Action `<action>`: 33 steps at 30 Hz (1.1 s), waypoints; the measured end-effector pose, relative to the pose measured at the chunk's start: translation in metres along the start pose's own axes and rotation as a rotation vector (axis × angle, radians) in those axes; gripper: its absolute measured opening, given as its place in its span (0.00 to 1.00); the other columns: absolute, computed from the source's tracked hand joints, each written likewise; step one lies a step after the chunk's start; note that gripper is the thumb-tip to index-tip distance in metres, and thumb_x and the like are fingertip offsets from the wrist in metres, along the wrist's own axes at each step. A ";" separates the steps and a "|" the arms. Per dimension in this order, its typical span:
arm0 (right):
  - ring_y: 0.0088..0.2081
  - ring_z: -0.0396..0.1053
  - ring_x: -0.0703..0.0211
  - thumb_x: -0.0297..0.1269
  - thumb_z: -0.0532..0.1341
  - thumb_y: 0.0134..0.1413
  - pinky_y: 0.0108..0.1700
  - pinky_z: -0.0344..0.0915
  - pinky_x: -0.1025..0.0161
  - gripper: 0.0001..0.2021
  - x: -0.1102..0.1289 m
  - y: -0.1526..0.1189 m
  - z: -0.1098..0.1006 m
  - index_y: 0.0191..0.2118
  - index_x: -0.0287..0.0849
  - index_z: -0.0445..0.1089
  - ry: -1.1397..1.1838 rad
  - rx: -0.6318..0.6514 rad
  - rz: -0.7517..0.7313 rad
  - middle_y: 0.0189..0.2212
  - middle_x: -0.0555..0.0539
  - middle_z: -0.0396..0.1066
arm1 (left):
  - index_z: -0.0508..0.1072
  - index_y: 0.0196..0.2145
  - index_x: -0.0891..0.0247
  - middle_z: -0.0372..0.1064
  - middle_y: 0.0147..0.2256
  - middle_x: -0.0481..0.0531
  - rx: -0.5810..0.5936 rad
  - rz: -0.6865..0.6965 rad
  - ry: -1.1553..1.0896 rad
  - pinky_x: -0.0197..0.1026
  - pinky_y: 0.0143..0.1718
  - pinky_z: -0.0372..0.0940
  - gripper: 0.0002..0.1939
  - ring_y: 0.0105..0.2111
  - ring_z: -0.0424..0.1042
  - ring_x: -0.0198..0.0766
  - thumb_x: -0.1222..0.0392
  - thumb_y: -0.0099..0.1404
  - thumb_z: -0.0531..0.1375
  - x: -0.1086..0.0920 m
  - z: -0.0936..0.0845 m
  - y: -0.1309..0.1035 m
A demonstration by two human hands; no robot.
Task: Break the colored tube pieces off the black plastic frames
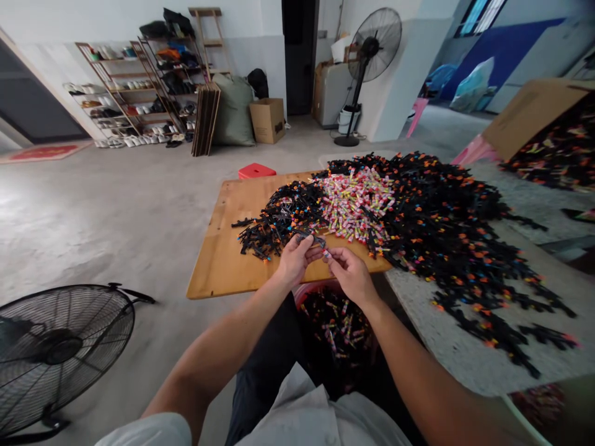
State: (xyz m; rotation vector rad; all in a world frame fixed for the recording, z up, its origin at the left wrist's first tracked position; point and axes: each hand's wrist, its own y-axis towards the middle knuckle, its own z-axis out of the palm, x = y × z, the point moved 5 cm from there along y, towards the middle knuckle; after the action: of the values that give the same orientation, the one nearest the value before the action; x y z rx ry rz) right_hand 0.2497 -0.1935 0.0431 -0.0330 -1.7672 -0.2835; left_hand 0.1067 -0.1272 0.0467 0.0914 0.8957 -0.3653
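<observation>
My left hand (pixel 297 257) is closed on a small black toy gun (pixel 310 238) above the front part of the wooden board (pixel 214 248). Right beside it, my right hand (pixel 348 269) pinches a small pink-and-white tube (pixel 327 254) close to the toy gun's end. Beyond my hands lies a heap of pink, white and yellow tubes (pixel 356 201). Black toy guns with orange and blue tips (pixel 288 210) are piled to its left, and a much larger pile of them (pixel 432 210) spreads to the right.
Below my hands, a tub (pixel 304 289) holds tubes and black pieces. A grey stone-like tabletop (pixel 432 334) adjoins the board at right. One fan (pixel 60 347) stands at lower left, another (pixel 372 46) farther back. A red stool (pixel 256 171) is behind the board.
</observation>
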 end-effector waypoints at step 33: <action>0.39 0.79 0.46 0.60 0.62 0.61 0.42 0.78 0.51 0.28 -0.016 -0.023 0.005 0.55 0.42 0.78 0.077 -0.204 0.084 0.40 0.40 0.82 | 0.69 0.37 0.62 0.79 0.34 0.53 -0.311 0.046 0.245 0.42 0.36 0.74 0.10 0.33 0.80 0.41 0.56 0.62 0.66 0.012 0.003 -0.019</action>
State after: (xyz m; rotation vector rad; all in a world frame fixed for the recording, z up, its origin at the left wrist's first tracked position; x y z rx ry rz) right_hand 0.2439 -0.2121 0.0229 -0.2392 -1.6508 -0.3983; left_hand 0.1089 -0.1490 0.0406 -0.1323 1.1811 -0.1697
